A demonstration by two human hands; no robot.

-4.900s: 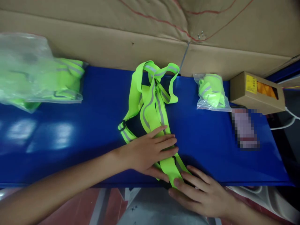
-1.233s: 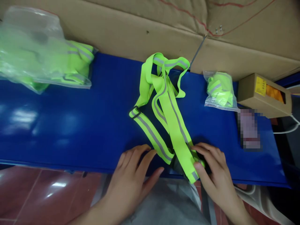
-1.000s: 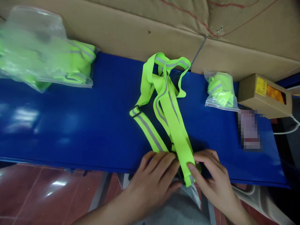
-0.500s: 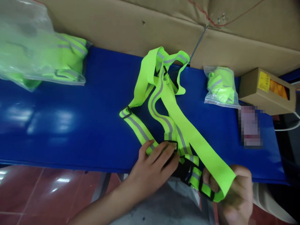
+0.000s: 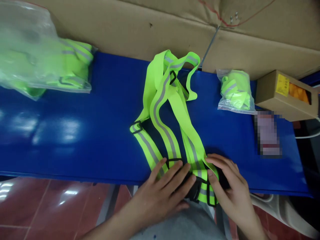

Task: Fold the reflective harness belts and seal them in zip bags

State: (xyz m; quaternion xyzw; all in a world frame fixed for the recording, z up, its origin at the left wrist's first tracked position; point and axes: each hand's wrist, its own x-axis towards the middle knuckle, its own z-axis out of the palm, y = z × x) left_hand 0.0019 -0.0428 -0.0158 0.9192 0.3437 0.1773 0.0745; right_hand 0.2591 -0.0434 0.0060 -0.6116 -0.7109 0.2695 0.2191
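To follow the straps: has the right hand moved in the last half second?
Yes. The right hand came forward over the near edge of the blue table and now rests on the green straps.

The blue worktop (image 5: pixel 100 133) carries a strap vest (image 5: pixel 162 106) at centre, a big bag (image 5: pixel 37 63) upper left, and a small bag (image 5: pixel 235 91) and box (image 5: pixel 285 95) at right.

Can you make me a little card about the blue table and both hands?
Left hand: flat, fingers spread on the vest
Right hand: flat on the same straps, beside it
Vest: bright green, grey stripes, lying across the table
Table: blue, shiny
Far left: big bag of green vests
Far right: small bag, cardboard box
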